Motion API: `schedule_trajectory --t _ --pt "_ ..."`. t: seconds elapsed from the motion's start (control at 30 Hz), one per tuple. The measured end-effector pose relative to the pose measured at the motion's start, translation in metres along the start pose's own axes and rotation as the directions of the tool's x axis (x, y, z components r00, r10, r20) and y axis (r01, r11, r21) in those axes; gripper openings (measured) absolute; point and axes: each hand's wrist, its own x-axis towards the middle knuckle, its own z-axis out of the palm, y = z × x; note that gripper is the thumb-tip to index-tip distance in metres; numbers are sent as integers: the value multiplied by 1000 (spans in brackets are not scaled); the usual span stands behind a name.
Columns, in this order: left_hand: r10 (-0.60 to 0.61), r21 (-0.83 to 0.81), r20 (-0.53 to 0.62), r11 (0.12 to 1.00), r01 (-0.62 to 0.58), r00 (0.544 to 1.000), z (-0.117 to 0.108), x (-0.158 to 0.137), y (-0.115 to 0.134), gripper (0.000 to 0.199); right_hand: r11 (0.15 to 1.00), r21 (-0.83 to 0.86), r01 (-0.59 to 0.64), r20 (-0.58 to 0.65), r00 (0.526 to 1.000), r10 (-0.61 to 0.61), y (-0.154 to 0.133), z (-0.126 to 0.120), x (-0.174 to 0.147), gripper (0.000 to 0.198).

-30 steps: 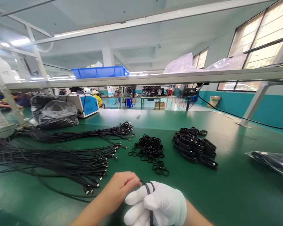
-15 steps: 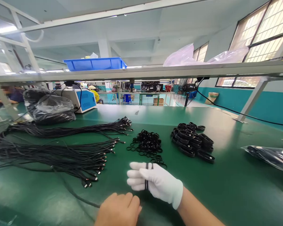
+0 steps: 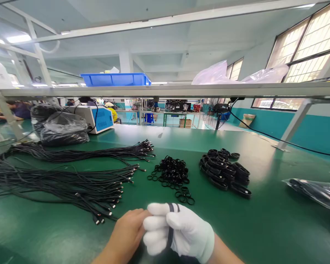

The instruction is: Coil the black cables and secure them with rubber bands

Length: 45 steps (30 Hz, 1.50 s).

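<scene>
My bare left hand (image 3: 128, 231) is closed, its fingertips up against the fingers of my right hand. A black cable (image 3: 114, 219) runs to it from the left; what lies between its fingers is hidden. My right hand (image 3: 181, 229), in a white glove, has its fingers bent and its thumb folded over. Black strands (image 3: 169, 237) of cable wrap around its fingers beneath the thumb. A narrow black band (image 3: 178, 208) also circles the index finger. Beyond the hands lies a heap of small black rings (image 3: 173, 170). Farther right are stacked coiled black cables (image 3: 222, 168).
Long straight black cables (image 3: 85, 179) with metal plugs spread over the green table (image 3: 264, 212) at left. A plastic bag (image 3: 64, 128) and a blue-and-white machine (image 3: 99, 119) stand behind. Another bag (image 3: 316, 189) lies right. A shelf (image 3: 170, 90) spans above, holding a blue tray (image 3: 115, 79).
Both hands have come together: my left hand has moved up against my right fingers, and my right hand has dropped a little. The cable at left has been drawn in, and the view has tilted slightly up.
</scene>
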Motion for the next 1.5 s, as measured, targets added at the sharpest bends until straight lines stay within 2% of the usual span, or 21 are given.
schedule_trajectory --t 0.1,0.2,0.27,0.37,0.43,0.53,0.6,0.63,0.67,0.73,0.8,0.87,0.93,1.03,1.1,1.17,1.23,1.3,1.4,1.5 --pt "28 355 -58 935 -5 998 8 -15 -6 28 972 178 152 -101 986 -135 -9 2 4 35" --pt "100 534 -42 843 -62 994 18 -27 7 27 971 127 203 -216 961 -173 -10 -2 5 32" --pt "139 573 -24 813 -100 990 24 -30 19 26 984 29 177 -334 929 -157 -7 -6 5 40" --pt "139 562 4 819 -118 990 18 -30 36 21 995 -94 35 -482 873 -76 1 -8 4 52" --pt "119 535 57 834 -131 991 0 -25 44 13 989 -121 -82 -460 888 18 5 -7 3 49" --pt "70 430 152 894 -130 986 -36 -17 47 4 968 -116 -220 -242 952 188 13 -5 -1 41" --pt "26 237 191 969 -72 981 -53 -11 43 3 953 -91 -290 -104 954 281 20 -6 -3 42" --pt "-8 85 213 996 -11 977 -56 -10 39 3 946 -73 -317 -63 948 313 25 -7 -4 43" --pt "-42 -79 238 995 63 970 -56 -8 34 3 939 -56 -339 -25 941 338 30 -9 -5 44" --pt "-103 -337 273 921 195 956 -48 -8 23 8 931 -25 -364 40 930 364 39 -12 -5 44" --pt "-152 -447 252 857 254 956 -33 -10 14 9 927 3 -375 70 925 374 43 -13 -4 46" --pt "-181 -452 175 859 242 968 -18 -14 9 15 934 68 -350 70 936 346 41 -10 -1 43" --pt "-195 -372 99 902 218 976 -7 -21 6 21 942 189 -277 54 961 272 35 -3 4 37" --pt "-252 -22 20 967 253 967 0 -33 6 28 948 315 -49 -41 997 65 24 4 10 33" --pt "-304 198 -5 933 299 953 4 -40 8 31 956 271 108 -179 982 -60 19 3 11 36" --pt "-310 336 5 896 291 951 9 -45 14 32 969 180 171 -329 939 -104 16 -1 12 44" --pt "-270 436 36 871 228 962 17 -47 21 32 979 102 174 -444 889 -112 17 -5 11 52" --pt "-206 511 56 846 149 977 24 -47 27 31 985 54 164 -495 861 -116 18 -7 12 53" --pt "-40 573 40 820 10 998 27 -44 31 23 995 10 102 -526 847 -82 20 -4 12 52" --pt "189 588 25 792 -167 982 11 -36 30 10 998 -45 -33 -505 863 5 23 1 13 43"
